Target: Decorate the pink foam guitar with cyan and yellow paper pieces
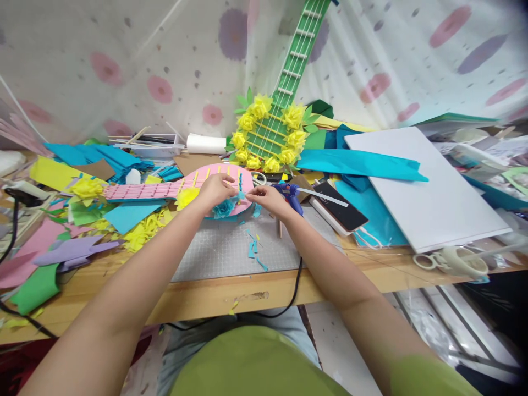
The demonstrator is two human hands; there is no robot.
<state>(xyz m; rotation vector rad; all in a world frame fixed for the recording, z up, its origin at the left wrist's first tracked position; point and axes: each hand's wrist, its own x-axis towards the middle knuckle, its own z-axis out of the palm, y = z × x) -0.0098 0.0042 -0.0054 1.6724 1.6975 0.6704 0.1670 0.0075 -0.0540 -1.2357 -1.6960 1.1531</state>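
Note:
A pink paper guitar (246, 179) with yellow strips across its body lies on the grey cutting mat (214, 253). My left hand (216, 191) rests over the body, fingers bent together at a small piece of blue paper (240, 196). Just right of it, my right hand (270, 199) is closed in a pinch at the guitar's edge; whatever is between its fingertips is too small to make out. Below the left fingers sits a blue paper flower (224, 208). A yellow paper flower (186, 199) shows left of my left wrist.
Beside my right hand is a blue glue gun (291, 193) with a glue stick, then a phone (340, 206). A green paper guitar (295, 71) with yellow flowers leans at the back. White board (424, 192) lies right; paper scraps (144, 234) cover the left.

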